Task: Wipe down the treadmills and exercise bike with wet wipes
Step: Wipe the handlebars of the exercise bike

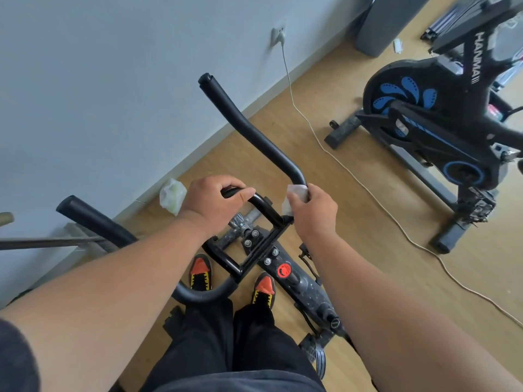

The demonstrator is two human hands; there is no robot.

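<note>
Head view: the left hand [215, 200] curls round the glossy black inner loop of the handlebar [263, 206], while the right hand [312, 212] clamps a crumpled white wet wipe [294, 193] against the base of a matte, foam-sleeved horn [254, 128]. Near the wall on the wood-grain floor [353, 199] lies another wadded wipe [171, 195]; a second blue-patterned bike [441, 120] stands well apart.

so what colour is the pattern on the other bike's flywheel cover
Blue petal shapes with dots on a black flywheel cover, seen in the head view.
</note>
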